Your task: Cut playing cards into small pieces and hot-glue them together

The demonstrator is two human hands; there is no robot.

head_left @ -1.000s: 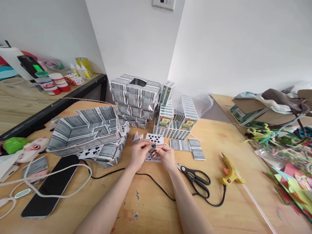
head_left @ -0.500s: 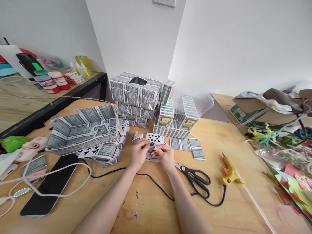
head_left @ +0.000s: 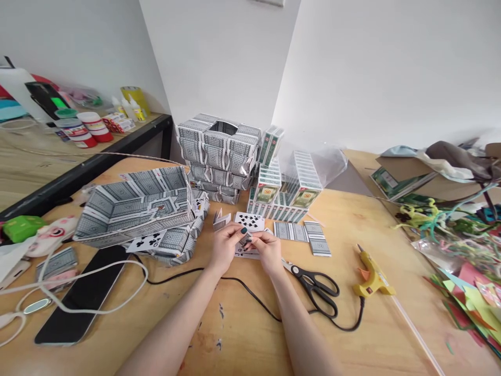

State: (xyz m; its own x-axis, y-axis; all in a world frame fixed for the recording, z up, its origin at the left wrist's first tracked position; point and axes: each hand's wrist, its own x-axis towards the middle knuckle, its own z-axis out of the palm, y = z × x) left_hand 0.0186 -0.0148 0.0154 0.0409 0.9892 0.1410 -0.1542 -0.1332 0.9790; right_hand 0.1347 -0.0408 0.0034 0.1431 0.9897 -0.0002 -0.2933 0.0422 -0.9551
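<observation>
My left hand and my right hand meet at the middle of the table, fingers pinched together on a small grey-patterned playing card. Most of that card is hidden by my fingers. Just beyond and beneath my hands lies a face-up spade card, with another card partly covered below it. A folded card stands beside my left fingers. To the right, several grey-backed cards lie flat in an L shape. Scissors with black handles rest by my right wrist.
A yellow glue gun with a black cord lies to the right. An open box made of cards sits left, near a phone. Behind are stacked card-covered boxes and card packs. Craft scraps crowd the right edge.
The camera view has shifted very slightly. Both hands stay pinched on the card in nearly the same place, with only slight finger movement.
</observation>
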